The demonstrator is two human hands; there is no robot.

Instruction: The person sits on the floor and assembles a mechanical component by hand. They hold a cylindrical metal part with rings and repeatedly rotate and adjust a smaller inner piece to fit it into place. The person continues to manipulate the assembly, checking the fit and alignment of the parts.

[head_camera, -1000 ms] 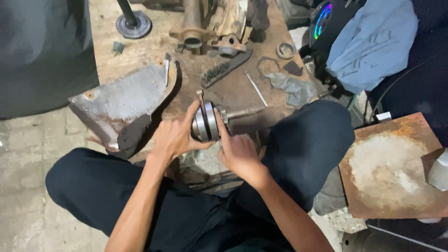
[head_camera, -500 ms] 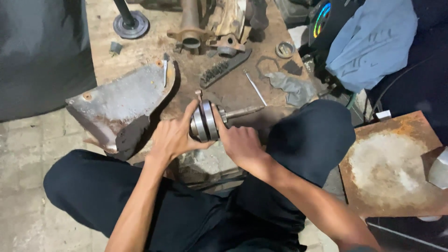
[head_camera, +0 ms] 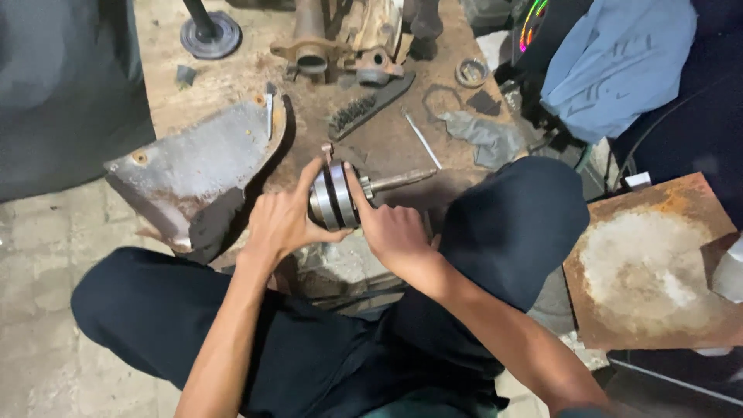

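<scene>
head view | left hand (head_camera: 282,220) and right hand (head_camera: 395,232) gripped the round metal bearing assembly (head_camera: 334,197) from both sides, fingers curled against it | its shaft (head_camera: 398,180) pointed right, held just above the wooden surface (head_camera: 232,77) | wire brush (head_camera: 370,108) lay untouched | work looked mid-way.

thing: round metal hub (head_camera: 334,197), with a thin shaft (head_camera: 395,180) sticking out of one side
look: grey steel, two bright rings around its body with a dark groove between them
pose: lying on its side, shaft pointing away from the rusty curved plate (head_camera: 197,166)
place: just beside that plate's lower edge, above the dirty work board
state: gripped from both sides by bare hands
</scene>
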